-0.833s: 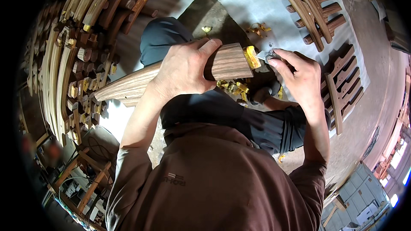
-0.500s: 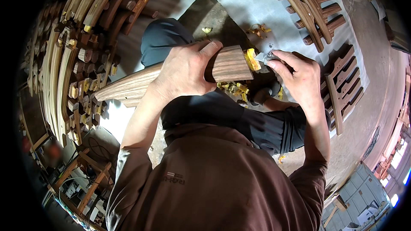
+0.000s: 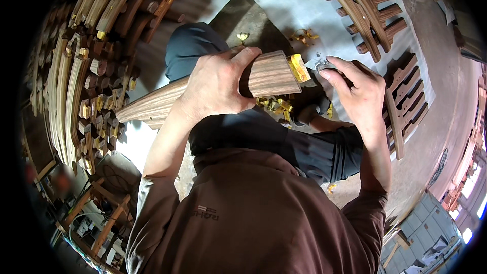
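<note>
My left hand is closed round a tapered piece of brown striped wood, fingers over one edge and thumb over the other. The wood lies slantwise above my legs, its wide end to the right. Yellow tape clings to a narrower tip beyond that end. In my right hand, thumb and forefinger pinch a small flat blade with a grey wrapped grip. The blade's tip points left at the tape, very near it; I cannot tell if they touch.
Stacked wooden parts, many with yellow-taped ends, stand on the left. Comb-like rows of wooden parts lie on a white sheet at the far right. Yellow tape scraps are scattered on the floor below the wood.
My right hand and the blade have shifted slightly right, away from the wood's wide end. The wood has moved a little to the right in my left hand's hold.
</note>
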Demonstrator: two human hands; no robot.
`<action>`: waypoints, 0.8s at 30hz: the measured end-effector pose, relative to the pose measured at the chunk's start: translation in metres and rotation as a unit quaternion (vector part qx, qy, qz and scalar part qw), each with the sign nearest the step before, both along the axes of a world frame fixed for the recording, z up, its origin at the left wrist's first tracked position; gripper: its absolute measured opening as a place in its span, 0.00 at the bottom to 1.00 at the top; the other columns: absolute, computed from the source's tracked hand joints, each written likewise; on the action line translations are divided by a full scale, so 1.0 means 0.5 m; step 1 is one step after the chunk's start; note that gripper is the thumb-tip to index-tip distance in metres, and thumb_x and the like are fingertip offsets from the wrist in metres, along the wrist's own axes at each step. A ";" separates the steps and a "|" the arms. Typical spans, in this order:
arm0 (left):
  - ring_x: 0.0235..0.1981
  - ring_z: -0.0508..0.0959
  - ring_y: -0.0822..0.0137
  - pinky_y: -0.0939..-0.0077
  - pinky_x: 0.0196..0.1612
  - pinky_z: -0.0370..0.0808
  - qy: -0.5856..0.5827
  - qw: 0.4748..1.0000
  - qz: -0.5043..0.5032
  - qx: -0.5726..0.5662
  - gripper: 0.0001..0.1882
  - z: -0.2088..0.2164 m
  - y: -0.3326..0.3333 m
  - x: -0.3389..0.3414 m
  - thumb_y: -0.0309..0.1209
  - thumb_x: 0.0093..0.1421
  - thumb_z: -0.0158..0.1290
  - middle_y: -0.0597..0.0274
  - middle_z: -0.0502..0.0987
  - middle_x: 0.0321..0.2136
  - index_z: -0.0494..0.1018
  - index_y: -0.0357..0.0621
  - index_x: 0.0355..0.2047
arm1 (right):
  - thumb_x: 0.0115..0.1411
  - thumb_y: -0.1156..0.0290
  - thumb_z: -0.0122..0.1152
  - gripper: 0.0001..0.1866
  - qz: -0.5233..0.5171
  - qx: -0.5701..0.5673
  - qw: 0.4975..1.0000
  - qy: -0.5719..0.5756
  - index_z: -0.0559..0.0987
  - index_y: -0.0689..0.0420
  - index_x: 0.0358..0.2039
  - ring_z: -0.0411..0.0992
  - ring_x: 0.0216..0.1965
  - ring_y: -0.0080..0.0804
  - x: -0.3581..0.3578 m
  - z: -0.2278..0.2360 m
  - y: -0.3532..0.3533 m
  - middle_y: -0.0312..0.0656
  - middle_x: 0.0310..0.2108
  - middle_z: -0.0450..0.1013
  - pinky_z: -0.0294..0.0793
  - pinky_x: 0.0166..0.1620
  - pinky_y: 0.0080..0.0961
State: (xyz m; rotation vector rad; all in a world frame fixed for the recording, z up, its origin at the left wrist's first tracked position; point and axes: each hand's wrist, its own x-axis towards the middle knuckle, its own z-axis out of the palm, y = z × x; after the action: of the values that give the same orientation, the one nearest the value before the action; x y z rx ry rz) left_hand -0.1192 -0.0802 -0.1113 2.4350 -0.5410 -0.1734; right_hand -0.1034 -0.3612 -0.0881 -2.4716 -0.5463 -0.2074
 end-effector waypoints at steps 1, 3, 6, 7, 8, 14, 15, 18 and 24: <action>0.32 0.79 0.45 0.59 0.36 0.77 -0.004 1.000 -0.001 -0.002 0.40 0.000 -0.001 0.000 0.34 0.33 0.67 0.48 0.78 0.29 0.70 0.42 0.52 | 0.50 0.66 0.73 0.12 0.002 0.011 1.000 -0.019 0.84 0.55 0.35 0.74 0.20 0.37 0.001 -0.006 0.001 0.41 0.23 0.77 0.72 0.24 0.30; 0.32 0.79 0.45 0.59 0.36 0.77 -0.002 1.000 0.002 0.005 0.40 -0.002 -0.001 -0.001 0.34 0.33 0.67 0.48 0.78 0.29 0.71 0.42 0.51 | 0.50 0.66 0.73 0.12 0.004 -0.015 0.999 -0.031 0.84 0.55 0.35 0.74 0.20 0.39 0.000 -0.007 0.001 0.41 0.22 0.77 0.72 0.24 0.30; 0.32 0.79 0.46 0.59 0.36 0.77 0.001 1.000 0.008 0.013 0.39 -0.001 -0.002 -0.004 0.34 0.33 0.67 0.48 0.78 0.29 0.71 0.42 0.51 | 0.52 0.69 0.72 0.12 0.001 -0.048 0.999 0.004 0.84 0.59 0.37 0.78 0.25 0.38 -0.004 0.005 0.005 0.44 0.27 0.79 0.75 0.29 0.27; 0.32 0.80 0.46 0.59 0.36 0.77 0.003 1.000 0.010 0.016 0.39 -0.001 -0.002 -0.005 0.34 0.33 0.67 0.48 0.78 0.30 0.71 0.42 0.51 | 0.53 0.70 0.71 0.12 -0.001 -0.057 0.998 0.025 0.83 0.61 0.37 0.80 0.28 0.38 -0.005 0.009 0.007 0.46 0.30 0.80 0.77 0.32 0.26; 0.32 0.80 0.46 0.59 0.36 0.77 -0.001 1.000 0.008 0.010 0.39 -0.002 -0.002 -0.005 0.34 0.33 0.67 0.48 0.78 0.30 0.71 0.42 0.51 | 0.52 0.68 0.72 0.12 0.006 -0.046 0.999 0.003 0.84 0.58 0.37 0.78 0.26 0.38 -0.004 0.004 0.006 0.44 0.27 0.79 0.75 0.29 0.28; 0.34 0.80 0.48 0.61 0.37 0.78 -0.035 0.999 0.005 -0.002 0.39 -0.008 -0.004 -0.006 0.33 0.32 0.68 0.50 0.78 0.34 0.72 0.41 0.51 | 0.52 0.69 0.71 0.11 0.000 -0.084 0.996 0.010 0.83 0.60 0.36 0.79 0.27 0.40 -0.012 0.014 0.021 0.46 0.29 0.80 0.77 0.31 0.28; 0.34 0.80 0.48 0.61 0.37 0.78 -0.033 0.999 0.007 -0.001 0.39 -0.007 -0.005 -0.007 0.33 0.32 0.68 0.50 0.78 0.34 0.72 0.41 0.50 | 0.52 0.69 0.71 0.11 0.000 -0.084 0.996 0.012 0.83 0.60 0.35 0.79 0.27 0.40 -0.013 0.015 0.021 0.46 0.29 0.80 0.77 0.31 0.28; 0.34 0.80 0.48 0.62 0.37 0.78 -0.033 0.999 0.013 0.004 0.39 -0.006 -0.006 -0.009 0.33 0.32 0.68 0.50 0.78 0.34 0.72 0.41 0.50 | 0.52 0.69 0.72 0.11 0.003 -0.079 0.997 0.002 0.83 0.60 0.35 0.79 0.27 0.41 -0.011 0.009 0.018 0.45 0.28 0.80 0.76 0.31 0.28; 0.34 0.80 0.49 0.61 0.37 0.78 -0.025 1.000 0.001 0.004 0.38 -0.011 -0.006 -0.008 0.33 0.32 0.67 0.51 0.79 0.34 0.73 0.41 0.50 | 0.51 0.62 0.72 0.12 0.027 -0.046 0.998 -0.038 0.84 0.54 0.33 0.74 0.20 0.41 -0.006 -0.021 0.015 0.40 0.22 0.76 0.71 0.24 0.31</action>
State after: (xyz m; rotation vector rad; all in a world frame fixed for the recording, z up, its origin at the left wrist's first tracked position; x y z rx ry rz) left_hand -0.1233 -0.0834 -0.1167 2.4539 -0.5603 -0.1144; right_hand -0.1066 -0.3535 -0.0984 -2.5417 -0.6684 -0.2595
